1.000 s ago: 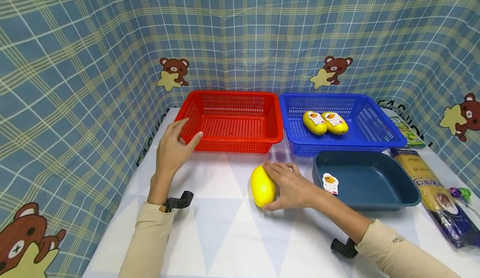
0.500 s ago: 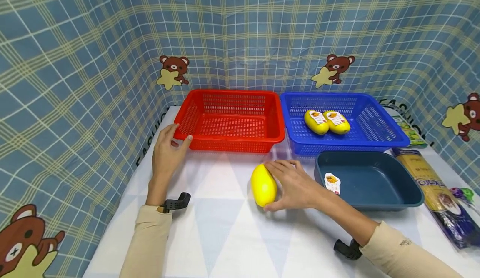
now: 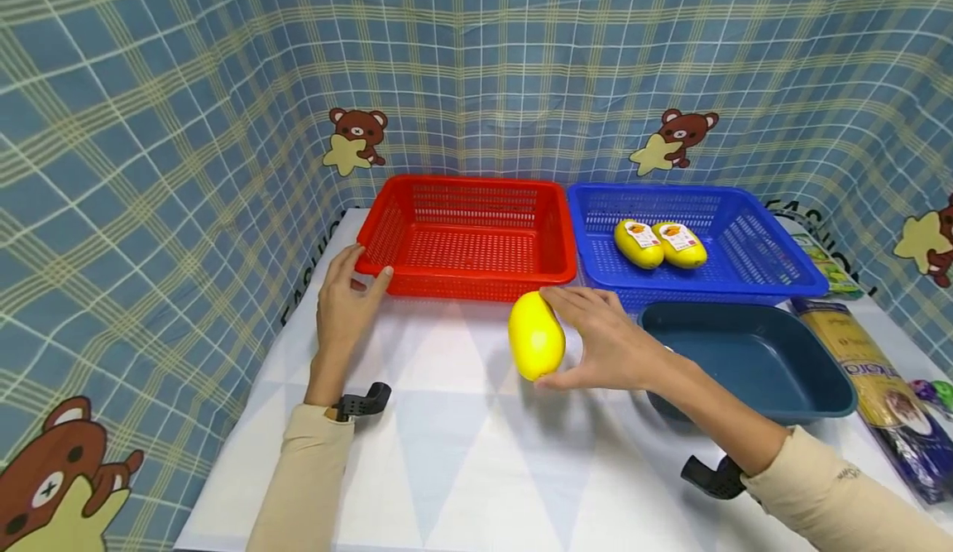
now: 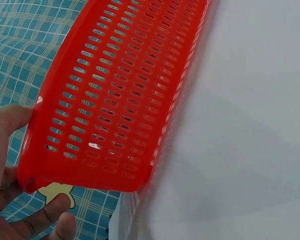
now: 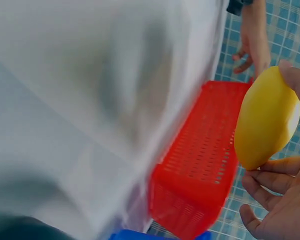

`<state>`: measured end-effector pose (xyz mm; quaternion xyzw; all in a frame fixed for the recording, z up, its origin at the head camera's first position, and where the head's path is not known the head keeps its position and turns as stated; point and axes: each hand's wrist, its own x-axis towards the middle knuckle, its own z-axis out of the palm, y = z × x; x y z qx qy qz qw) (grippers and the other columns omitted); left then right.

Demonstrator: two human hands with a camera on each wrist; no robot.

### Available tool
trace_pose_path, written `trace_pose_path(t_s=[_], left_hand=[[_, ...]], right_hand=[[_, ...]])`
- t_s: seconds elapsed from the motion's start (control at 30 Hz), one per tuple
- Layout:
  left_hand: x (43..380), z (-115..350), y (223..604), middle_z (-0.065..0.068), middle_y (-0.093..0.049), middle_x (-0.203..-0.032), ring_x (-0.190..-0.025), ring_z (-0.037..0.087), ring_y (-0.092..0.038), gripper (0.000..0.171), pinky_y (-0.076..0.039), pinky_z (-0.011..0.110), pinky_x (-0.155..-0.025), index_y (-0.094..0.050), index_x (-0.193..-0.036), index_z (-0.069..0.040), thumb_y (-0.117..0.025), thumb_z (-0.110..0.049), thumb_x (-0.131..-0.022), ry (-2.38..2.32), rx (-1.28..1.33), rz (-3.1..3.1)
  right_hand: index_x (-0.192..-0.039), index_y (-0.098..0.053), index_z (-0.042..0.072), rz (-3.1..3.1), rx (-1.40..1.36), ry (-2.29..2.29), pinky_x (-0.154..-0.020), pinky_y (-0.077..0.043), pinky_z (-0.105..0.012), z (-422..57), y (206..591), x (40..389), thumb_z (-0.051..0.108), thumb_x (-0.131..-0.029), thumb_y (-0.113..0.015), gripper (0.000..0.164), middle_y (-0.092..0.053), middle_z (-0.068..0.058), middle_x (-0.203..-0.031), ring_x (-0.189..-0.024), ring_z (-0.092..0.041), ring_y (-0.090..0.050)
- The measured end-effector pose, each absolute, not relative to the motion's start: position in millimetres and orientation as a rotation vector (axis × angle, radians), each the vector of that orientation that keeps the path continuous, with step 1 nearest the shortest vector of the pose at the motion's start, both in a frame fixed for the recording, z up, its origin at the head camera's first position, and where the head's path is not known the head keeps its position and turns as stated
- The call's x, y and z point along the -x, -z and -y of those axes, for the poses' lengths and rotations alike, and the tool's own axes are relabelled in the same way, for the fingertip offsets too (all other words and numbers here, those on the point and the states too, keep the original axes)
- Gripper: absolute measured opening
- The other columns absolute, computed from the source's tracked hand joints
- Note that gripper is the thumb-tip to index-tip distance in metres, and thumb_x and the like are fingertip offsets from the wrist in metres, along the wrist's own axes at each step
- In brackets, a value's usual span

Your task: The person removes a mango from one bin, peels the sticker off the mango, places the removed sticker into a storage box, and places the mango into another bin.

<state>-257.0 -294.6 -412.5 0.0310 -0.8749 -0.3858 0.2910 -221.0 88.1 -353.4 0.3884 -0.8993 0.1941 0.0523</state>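
Observation:
A smooth yellow mango (image 3: 536, 337) is pinched between the thumb and fingers of my right hand (image 3: 614, 341), lifted over the table in front of the red basket. In the right wrist view the mango (image 5: 267, 117) stands out whole between thumb and fingertips. My left hand (image 3: 348, 304) holds the front left corner of the red plastic basket (image 3: 476, 275). Up close in the left wrist view, the thumb lies on the basket's rim (image 4: 32, 135) and the fingers reach round the corner. No fruit shows inside this basket.
Beside it, a blue basket (image 3: 752, 246) holds two labelled mangoes (image 3: 639, 244). In front of that sits a dark teal tray (image 3: 744, 353), partly behind my right forearm. A long printed packet (image 3: 849, 353) lies at the right edge. Plaid cloth (image 3: 476, 64) walls the back and sides.
My right hand has raised the mango off the table and slightly toward the baskets. The left hand has come down from above onto the red basket's front left corner.

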Motion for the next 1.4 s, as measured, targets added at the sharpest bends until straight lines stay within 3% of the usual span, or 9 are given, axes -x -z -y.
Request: trace_pose_path(t_s=[0.37,0.77,1.03,1.4], left_hand=[[255.1,293.4,414.2,-0.003,-0.043,-0.153,-0.092,0.027,-0.061,0.067,-0.05,0.044,-0.074,-0.05,-0.148,-0.013,-0.065,-0.05,-0.094,1.052,-0.106,2.339],[256.1,294.2,418.4,-0.003,-0.044,-0.152,-0.09,0.031,-0.062,0.066,-0.051,0.043,-0.074,-0.051,-0.147,-0.011,-0.068,-0.047,-0.093,1.068,-0.074,2.298],[255.7,293.7,417.0,-0.002,-0.045,-0.152,-0.09,0.032,-0.062,0.066,-0.051,0.042,-0.075,-0.051,-0.146,-0.01,-0.069,-0.044,-0.093,1.083,-0.061,2.279],[253.0,293.0,414.5,0.0,-0.045,-0.152,-0.09,0.03,-0.063,0.066,-0.051,0.042,-0.075,-0.052,-0.146,-0.01,-0.07,-0.044,-0.093,1.08,-0.08,2.286]], right_hand=[[-0.152,-0.04,0.007,2.665,-1.162,-0.626,-0.104,-0.027,-0.063,-77.7,314.3,246.8,0.064,-0.069,-0.082,0.109,-0.049,-0.01,-0.148,-0.136,-0.031,-0.037],[-0.149,-0.044,0.009,2.689,-1.144,-0.583,-0.096,-0.032,-0.056,-45.6,283.9,291.7,0.06,-0.069,-0.083,0.103,-0.05,-0.008,-0.146,-0.134,-0.03,-0.038],[-0.148,-0.046,0.011,2.716,-1.178,-0.567,-0.099,-0.029,-0.055,-15.4,269.7,322.5,0.061,-0.069,-0.082,0.1,-0.053,-0.007,-0.144,-0.133,-0.031,-0.039],[-0.145,-0.048,0.015,2.769,-1.198,-0.54,-0.092,-0.03,-0.049,20.5,270.1,366.9,0.063,-0.072,-0.079,0.093,-0.055,-0.004,-0.14,-0.127,-0.028,-0.041]])
